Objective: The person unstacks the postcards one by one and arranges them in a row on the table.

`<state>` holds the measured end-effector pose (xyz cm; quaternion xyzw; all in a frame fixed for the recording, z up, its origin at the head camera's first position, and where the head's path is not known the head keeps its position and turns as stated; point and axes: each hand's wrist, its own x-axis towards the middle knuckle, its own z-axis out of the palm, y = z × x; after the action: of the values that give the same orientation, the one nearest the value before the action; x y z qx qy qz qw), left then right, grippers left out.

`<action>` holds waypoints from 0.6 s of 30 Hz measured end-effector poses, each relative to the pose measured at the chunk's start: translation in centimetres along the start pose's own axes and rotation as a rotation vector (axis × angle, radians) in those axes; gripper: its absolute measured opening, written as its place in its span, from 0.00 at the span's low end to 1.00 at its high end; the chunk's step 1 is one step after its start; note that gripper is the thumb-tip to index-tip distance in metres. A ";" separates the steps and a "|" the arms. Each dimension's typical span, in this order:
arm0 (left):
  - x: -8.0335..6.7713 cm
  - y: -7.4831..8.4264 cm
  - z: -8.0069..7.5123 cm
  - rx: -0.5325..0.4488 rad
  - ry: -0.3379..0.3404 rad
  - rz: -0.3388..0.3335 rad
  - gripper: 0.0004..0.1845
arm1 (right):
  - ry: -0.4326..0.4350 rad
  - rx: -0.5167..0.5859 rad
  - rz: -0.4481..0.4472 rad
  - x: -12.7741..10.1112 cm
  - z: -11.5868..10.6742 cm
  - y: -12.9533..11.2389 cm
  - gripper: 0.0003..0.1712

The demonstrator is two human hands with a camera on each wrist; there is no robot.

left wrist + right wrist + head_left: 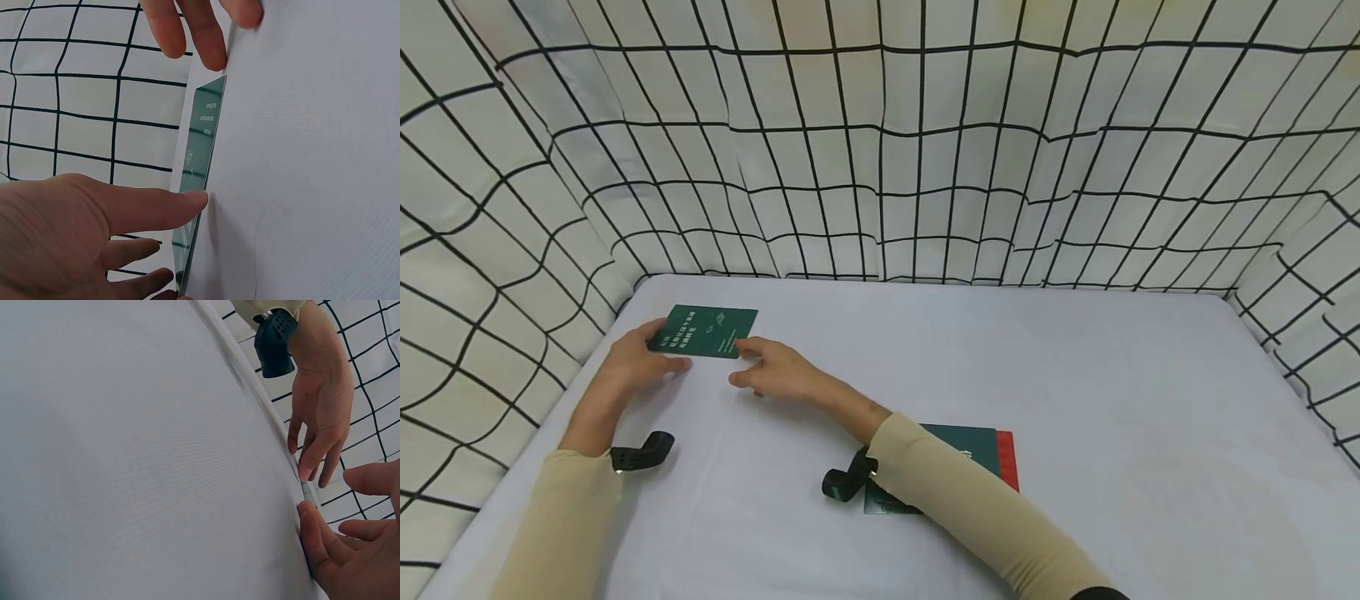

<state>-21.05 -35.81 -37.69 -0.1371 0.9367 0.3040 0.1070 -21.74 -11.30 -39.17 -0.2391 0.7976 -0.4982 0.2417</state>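
Observation:
A thin dark green booklet or card [707, 331] with white printing lies flat near the table's far left corner. At its left end is my left hand [634, 360], fingers by the short edge and thumb stretched out along the near side. My right hand [781, 371] is at the opposite end, a fingertip at the near right corner, the other fingers loosely bent. In the left wrist view, the left thumb [156, 209] passes in front of the booklet [203, 125]. Both hands show in the right wrist view, where they largely hide the booklet.
Under my right forearm lies a second dark green item [958, 437] with a red strip [1009, 460] at its right; the sleeve covers part of it. Black netting [917, 158] over white cloth borders the white table [1112, 400]. Each wrist wears a black camera [643, 452].

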 end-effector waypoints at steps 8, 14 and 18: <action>-0.4 1.0 0.5 0.053 0.097 0.085 0.48 | -0.017 -0.027 -0.001 -0.6 -0.8 0.1 0.35; -0.6 2.1 1.1 0.048 0.148 0.152 0.43 | -0.017 -0.102 -0.021 -1.6 -2.0 0.2 0.33; -0.7 2.9 1.6 0.046 0.138 0.148 0.41 | -0.021 -0.152 -0.031 -2.4 -3.1 0.3 0.33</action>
<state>-21.16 -32.47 -37.22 -0.0857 0.9561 0.2794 0.0229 -21.87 -7.54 -37.85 -0.2744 0.8268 -0.4372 0.2236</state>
